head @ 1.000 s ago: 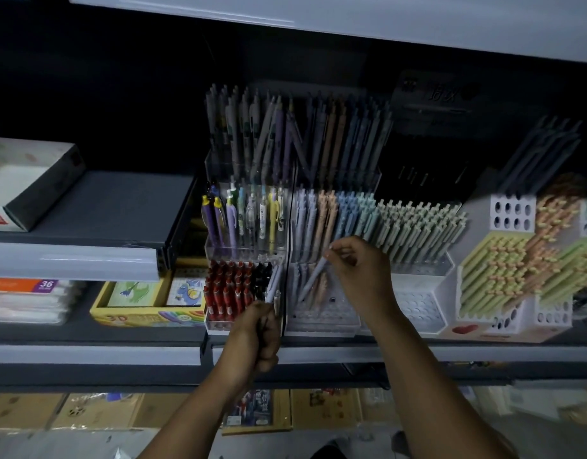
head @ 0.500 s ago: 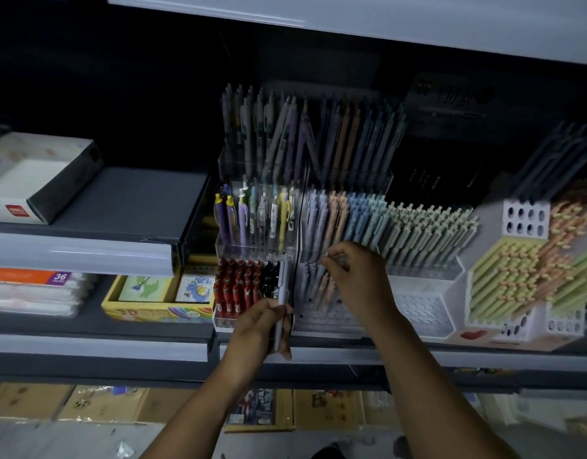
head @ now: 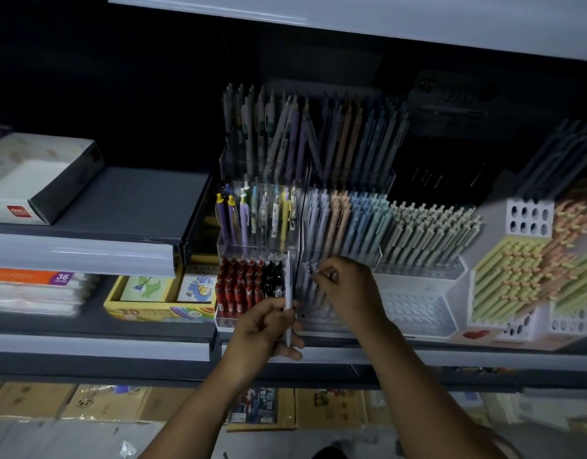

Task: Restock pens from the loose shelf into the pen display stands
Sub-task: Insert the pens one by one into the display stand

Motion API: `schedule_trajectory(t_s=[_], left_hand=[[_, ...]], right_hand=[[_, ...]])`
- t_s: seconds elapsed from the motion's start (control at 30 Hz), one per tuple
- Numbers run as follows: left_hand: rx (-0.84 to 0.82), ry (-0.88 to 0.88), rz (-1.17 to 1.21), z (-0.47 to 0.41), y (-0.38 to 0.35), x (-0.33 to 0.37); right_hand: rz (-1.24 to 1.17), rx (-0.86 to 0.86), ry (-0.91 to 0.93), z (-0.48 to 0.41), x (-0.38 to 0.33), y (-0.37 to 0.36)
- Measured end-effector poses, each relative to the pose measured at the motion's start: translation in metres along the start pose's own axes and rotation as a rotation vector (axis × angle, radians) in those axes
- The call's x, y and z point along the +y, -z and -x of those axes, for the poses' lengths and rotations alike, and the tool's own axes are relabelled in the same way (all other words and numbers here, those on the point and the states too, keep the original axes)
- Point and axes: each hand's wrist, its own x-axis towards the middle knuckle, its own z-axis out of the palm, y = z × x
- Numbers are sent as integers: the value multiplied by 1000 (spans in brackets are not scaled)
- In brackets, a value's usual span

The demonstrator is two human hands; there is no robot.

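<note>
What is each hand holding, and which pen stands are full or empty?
Left hand: grips a white pen, held upright.
Right hand: pinches the top of a lilac pen standing in the clear stand.
Red pens: upright, packed tight.
White stand: front holes empty.
Pastel pens: leaning, row full.

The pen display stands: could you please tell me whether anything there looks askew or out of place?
Yes. In the top tier of the clear stand, several lilac and grey pens lean diagonally, crossing their upright neighbours in an N shape. The white stand also has many empty holes in its front tier.
</note>
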Motion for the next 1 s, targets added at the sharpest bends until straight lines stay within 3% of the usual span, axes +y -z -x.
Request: schedule_trajectory(t_s=[0.2, 0.8, 0.93, 1.0], left_hand=[[13, 38, 39, 0, 3, -4], [3, 17, -15, -3, -1, -4], [14, 11, -47, -4, 0, -5], [19, 7, -68, -5, 1, -6]], right_hand=[[79, 30, 91, 2, 1, -9], [159, -40, 98, 2, -1, 2], [-108, 44, 59, 7, -14, 14], [-355, -16, -30, 9, -26, 23]])
